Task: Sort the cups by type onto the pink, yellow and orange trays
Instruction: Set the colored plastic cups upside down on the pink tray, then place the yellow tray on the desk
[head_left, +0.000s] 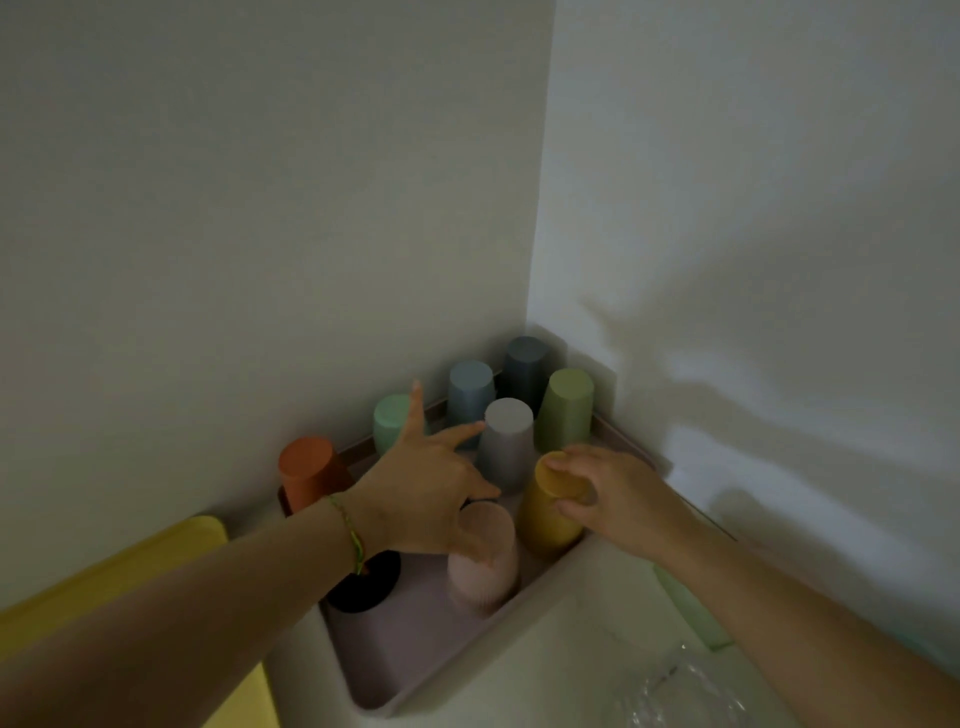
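Observation:
Several upturned plastic cups stand on the pink tray (415, 654) in the wall corner. My right hand (608, 493) grips the top of the yellow cup (545, 525) at the tray's right edge. My left hand (431, 483) hovers with fingers spread over the pale pink ribbed cup (483, 566), its thumb against that cup's top. A grey cup (506, 441) stands just behind my hands. A black cup (363, 582) is partly hidden under my left wrist. An orange cup (309, 473) stands at the tray's left corner. Part of the yellow tray (130, 571) shows at left.
Mint (389, 421), blue (470, 395), dark slate (524, 364) and olive green (566, 410) cups line the back of the tray against the two walls. Clear plastic cups (675, 696) lie at the bottom right. A pale green object (691, 608) leans by the right wall.

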